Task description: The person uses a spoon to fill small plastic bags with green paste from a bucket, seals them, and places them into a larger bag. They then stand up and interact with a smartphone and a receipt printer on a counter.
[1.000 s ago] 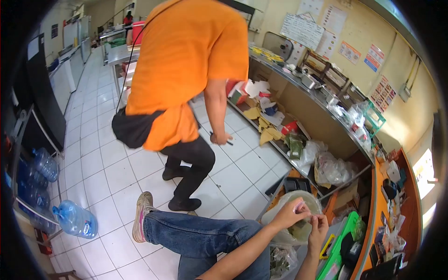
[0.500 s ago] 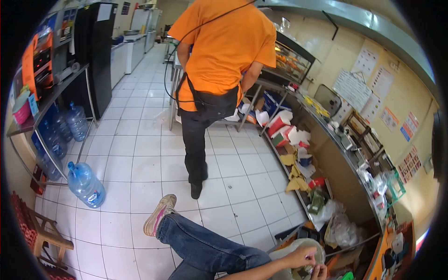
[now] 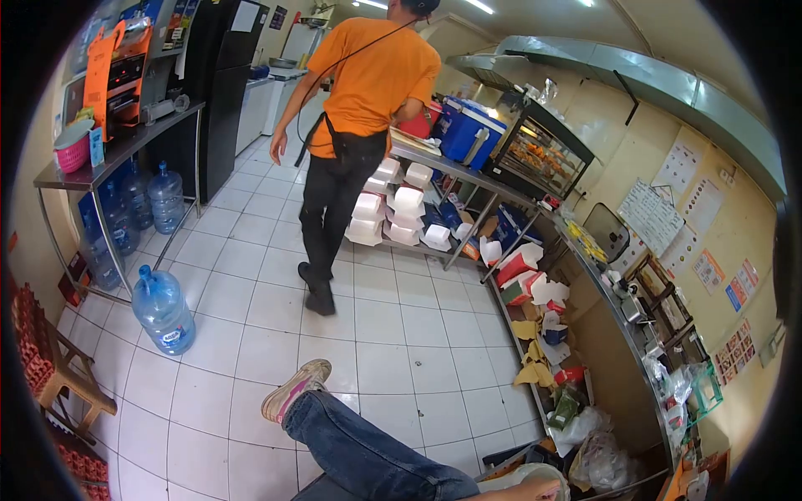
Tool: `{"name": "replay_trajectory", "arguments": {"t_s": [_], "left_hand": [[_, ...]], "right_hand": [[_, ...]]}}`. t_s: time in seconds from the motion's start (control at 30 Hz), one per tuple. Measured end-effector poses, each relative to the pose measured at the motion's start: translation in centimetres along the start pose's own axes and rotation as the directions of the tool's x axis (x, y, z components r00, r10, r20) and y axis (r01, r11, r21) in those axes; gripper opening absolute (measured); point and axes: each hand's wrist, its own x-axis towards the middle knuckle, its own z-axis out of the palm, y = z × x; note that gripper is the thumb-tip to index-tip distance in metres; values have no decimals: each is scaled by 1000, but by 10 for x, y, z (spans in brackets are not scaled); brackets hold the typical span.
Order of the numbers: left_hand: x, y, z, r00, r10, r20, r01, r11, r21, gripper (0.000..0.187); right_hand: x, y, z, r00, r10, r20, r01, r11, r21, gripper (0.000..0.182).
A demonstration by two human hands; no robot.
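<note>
L hand (image 3: 537, 490) was at the bottom edge of view, at the pale bucket (image 3: 499, 481), prob. mid-handling there; couldn't tell how far its fingers were open or if they held anything. R hand was out of frame, state unknown. Bucket sat beside the jeans leg (image 3: 372, 442), near clear plastic bags (image 3: 603, 461). Any move there called for fingers clear of the rim.

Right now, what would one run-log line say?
left hand: at pale plastic bucket, grip unclear | right hand: out of view | orange-shirted co-worker: back turned
</note>
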Motion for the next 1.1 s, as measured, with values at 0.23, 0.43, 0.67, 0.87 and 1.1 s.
{"name": "replay_trajectory", "arguments": {"t_s": [0.23, 0.43, 0.67, 0.87, 1.1], "left_hand": [[2, 0, -1, 986, -53, 161, 38, 995, 93, 33], [0, -39, 26, 999, -16, 30, 13, 992, 124, 46], [-1, -9, 6, 996, -72, -49, 59, 973, -221, 28], [-5, 2, -4, 989, -31, -147, -11, 959, -282, 30], [-5, 33, -12, 958, -280, -68, 215, 851, -479, 27]], "right_hand": [[17, -4, -4, 997, -70, 25, 72, 995, -64, 42], [16, 0, -15, 996, -87, 33, 91, 989, -116, 42], [-41, 19, -27, 997, 72, 27, -70, 995, -64, 44], [-68, -15, -16, 964, 81, -253, -19, 971, 239, 14], [-172, 7, -86, 822, 243, -516, -219, 970, 109, 13]]}}
